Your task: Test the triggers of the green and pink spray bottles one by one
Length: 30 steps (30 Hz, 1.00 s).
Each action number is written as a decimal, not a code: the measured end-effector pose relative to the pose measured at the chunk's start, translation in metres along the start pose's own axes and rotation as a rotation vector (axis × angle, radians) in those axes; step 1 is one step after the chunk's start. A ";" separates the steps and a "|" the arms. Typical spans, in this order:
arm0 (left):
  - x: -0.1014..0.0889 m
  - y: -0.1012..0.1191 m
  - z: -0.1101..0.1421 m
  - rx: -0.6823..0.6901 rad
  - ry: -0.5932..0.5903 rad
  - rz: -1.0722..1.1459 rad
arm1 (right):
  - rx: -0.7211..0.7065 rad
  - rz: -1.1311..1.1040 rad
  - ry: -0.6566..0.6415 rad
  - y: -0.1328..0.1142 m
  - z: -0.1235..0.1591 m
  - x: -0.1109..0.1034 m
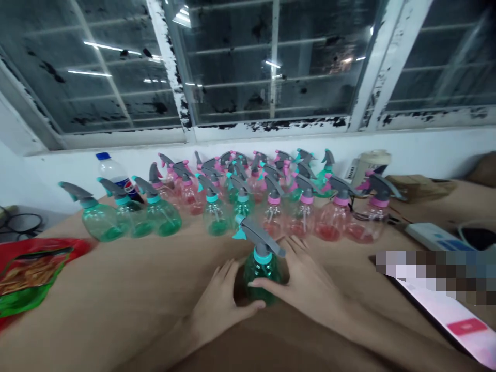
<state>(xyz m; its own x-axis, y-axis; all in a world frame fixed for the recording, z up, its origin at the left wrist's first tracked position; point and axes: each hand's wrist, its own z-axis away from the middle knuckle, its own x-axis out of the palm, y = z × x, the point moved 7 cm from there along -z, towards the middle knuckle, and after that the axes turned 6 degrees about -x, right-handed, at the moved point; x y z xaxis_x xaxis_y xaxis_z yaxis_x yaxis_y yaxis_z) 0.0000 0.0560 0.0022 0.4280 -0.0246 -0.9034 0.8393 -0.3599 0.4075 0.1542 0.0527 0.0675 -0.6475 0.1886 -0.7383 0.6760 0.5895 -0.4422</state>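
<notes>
A green spray bottle (262, 271) with a grey and turquoise trigger head stands upright on the table in front of me. My right hand (310, 281) is wrapped around its right side, thumb across the front and fingers behind. On the other side, my left hand (217, 302) is open, its fingers apart from the bottle. The left thumb reaches to the bottle's lower front; whether it touches, I cannot tell. Beyond them stand several rows of spray bottles, among them a green one (216, 219) with a turquoise collar and a pink one (331, 222) with a pink collar.
At the left lies a red and green snack packet (34, 274); a cola bottle (112, 170) stands behind the left bottles. A phone or tablet (445, 310) with a lit screen lies at right, near a white power strip (434, 237). A window (267, 62) rises behind the table.
</notes>
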 end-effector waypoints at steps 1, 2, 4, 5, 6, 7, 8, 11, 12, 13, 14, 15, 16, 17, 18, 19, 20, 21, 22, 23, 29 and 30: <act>0.006 0.008 -0.003 0.020 0.004 0.002 | 0.037 -0.066 -0.004 0.008 0.004 -0.006; 0.011 0.015 -0.005 0.040 0.009 0.002 | 0.071 -0.141 -0.003 0.016 0.007 -0.011; 0.021 0.028 -0.009 0.082 0.010 0.004 | 0.112 -0.287 0.018 0.029 0.011 -0.020; 0.025 0.034 -0.011 0.107 0.002 0.013 | 0.112 -0.349 0.033 0.032 0.012 -0.024; 0.028 0.042 -0.013 0.139 -0.016 0.029 | 0.101 -0.401 0.050 0.034 0.012 -0.028; 0.030 0.050 -0.015 0.178 -0.036 0.051 | 0.088 -0.441 0.071 0.035 0.011 -0.031; 0.030 0.058 -0.018 0.216 -0.057 0.074 | 0.079 -0.467 0.098 0.036 0.010 -0.033; 0.029 0.078 -0.028 0.289 -0.123 0.106 | 0.067 -0.482 0.171 0.037 0.008 -0.038; 0.028 0.080 -0.031 0.290 -0.137 0.096 | 0.066 -0.470 0.186 0.037 0.007 -0.039; 0.027 0.081 -0.034 0.285 -0.150 0.080 | 0.060 -0.456 0.194 0.038 0.006 -0.039; 0.026 0.080 -0.036 0.281 -0.162 0.061 | 0.047 -0.447 0.203 0.038 0.005 -0.038; 0.026 0.077 -0.037 0.281 -0.170 0.041 | 0.034 -0.438 0.213 0.039 0.004 -0.038; 0.027 0.073 -0.038 0.282 -0.176 0.019 | 0.022 -0.429 0.223 0.039 0.002 -0.038; 0.028 0.067 -0.037 0.286 -0.180 -0.005 | 0.015 -0.419 0.229 0.040 0.001 -0.037; 0.029 0.060 -0.037 0.286 -0.177 -0.032 | 0.015 -0.408 0.231 0.042 -0.001 -0.035; 0.029 0.052 -0.036 0.282 -0.165 -0.060 | 0.021 -0.396 0.230 0.043 -0.003 -0.034; 0.029 0.043 -0.034 0.280 -0.152 -0.086 | 0.033 -0.384 0.224 0.045 -0.005 -0.032; 0.029 0.036 -0.033 0.278 -0.136 -0.105 | 0.046 -0.376 0.220 0.047 -0.007 -0.031; 0.029 0.029 -0.032 0.280 -0.121 -0.117 | 0.053 -0.374 0.215 0.049 -0.008 -0.031; 0.028 0.023 -0.031 0.282 -0.104 -0.124 | 0.061 -0.373 0.212 0.050 -0.010 -0.031; 0.026 0.015 -0.028 0.294 -0.057 -0.154 | 0.082 -0.369 0.199 0.058 -0.014 -0.040; 0.026 0.016 -0.028 0.298 -0.058 -0.163 | 0.086 -0.365 0.191 0.059 -0.015 -0.041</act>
<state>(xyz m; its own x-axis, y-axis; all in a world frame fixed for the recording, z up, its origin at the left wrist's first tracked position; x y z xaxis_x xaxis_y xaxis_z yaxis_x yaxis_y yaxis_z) 0.0338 0.0754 -0.0113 0.2695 0.0058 -0.9630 0.7564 -0.6202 0.2079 0.2151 0.0911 0.0794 -0.8980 0.1264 -0.4213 0.4119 0.5781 -0.7044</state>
